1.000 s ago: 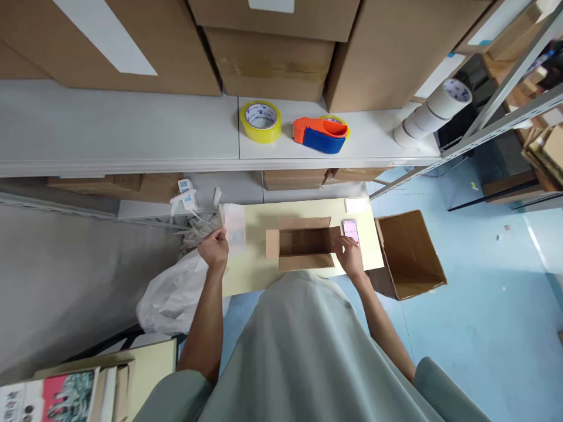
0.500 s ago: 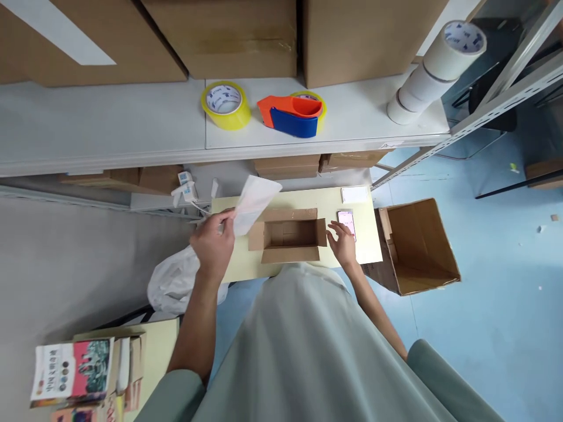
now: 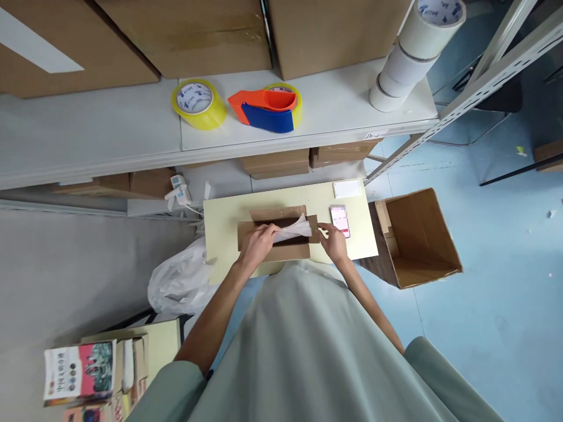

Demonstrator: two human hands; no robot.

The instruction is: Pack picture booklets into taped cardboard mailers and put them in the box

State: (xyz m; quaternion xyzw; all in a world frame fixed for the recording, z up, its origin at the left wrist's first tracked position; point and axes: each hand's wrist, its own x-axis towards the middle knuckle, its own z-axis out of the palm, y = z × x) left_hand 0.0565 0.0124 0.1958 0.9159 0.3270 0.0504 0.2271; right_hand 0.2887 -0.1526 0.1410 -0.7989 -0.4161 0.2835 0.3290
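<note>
A small open cardboard box (image 3: 285, 253) sits on a pale yellow table (image 3: 220, 234) in front of me. My left hand (image 3: 259, 241) is closed on a white plastic packet (image 3: 294, 229) and holds it over the box's opening. My right hand (image 3: 333, 240) rests at the box's right flap, fingers slightly apart, touching the flap's edge beside the packet's tip. A phone with a pink lit screen (image 3: 340, 220) lies just right of the box. A white card (image 3: 347, 189) lies at the table's far right corner.
A larger open cardboard box (image 3: 417, 234) stands on the blue floor to the right. A white plastic bag (image 3: 176, 284) lies to the left of the table. On the shelf above sit a yellow tape roll (image 3: 197, 103), an orange-blue tape dispenser (image 3: 266, 109) and white rolls (image 3: 407, 53). Books (image 3: 79, 372) lie at lower left.
My left hand has carried the white packet from the table's left side, up and rightwards, over the small box. My right hand moved from beside the phone to the box's right flap.
</note>
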